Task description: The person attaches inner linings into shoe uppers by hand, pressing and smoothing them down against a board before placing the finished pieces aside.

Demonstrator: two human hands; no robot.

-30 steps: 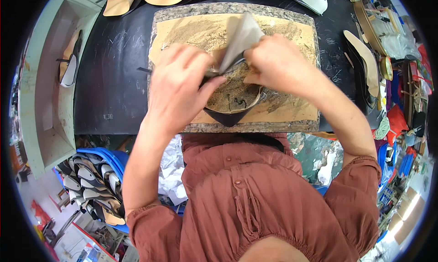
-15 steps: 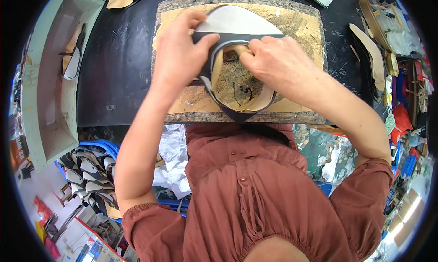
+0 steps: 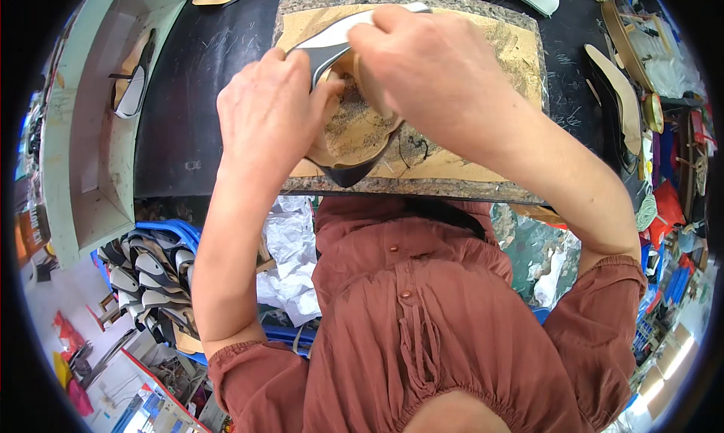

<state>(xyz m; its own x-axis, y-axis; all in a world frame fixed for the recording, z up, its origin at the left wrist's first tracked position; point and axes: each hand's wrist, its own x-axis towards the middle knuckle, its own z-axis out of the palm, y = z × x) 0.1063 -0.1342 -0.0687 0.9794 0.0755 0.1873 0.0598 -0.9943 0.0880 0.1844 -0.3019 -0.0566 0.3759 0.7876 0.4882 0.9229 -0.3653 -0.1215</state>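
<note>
Both of my hands hold a shoe upper [image 3: 345, 174] of black material with a tan lining and a white end piece [image 3: 326, 35]. It is bent into an open loop just above the work board. My left hand [image 3: 264, 113] grips its left edge, with the thumb inside the loop. At the upper right edge, my right hand [image 3: 437, 71] is closed on the rim near the white piece; its fingertips are partly hidden. Through the loop shows the tan, worn sheet [image 3: 452, 165] that covers the speckled stone slab [image 3: 498, 190].
A black tabletop [image 3: 188, 131] surrounds the slab. More shoe pieces lie along its far edge and at the right [image 3: 618, 94]. A pale green trough [image 3: 90, 154] stands at the left. Below it, a blue basket [image 3: 170, 228] holds several shoe uppers [image 3: 154, 282]. Crumpled white paper [image 3: 290, 260] lies underneath.
The shoe upper has shifted left and tilted, so its white piece looks narrower. My right hand has moved up and left along the rim; my left hand has moved left and slightly down.
</note>
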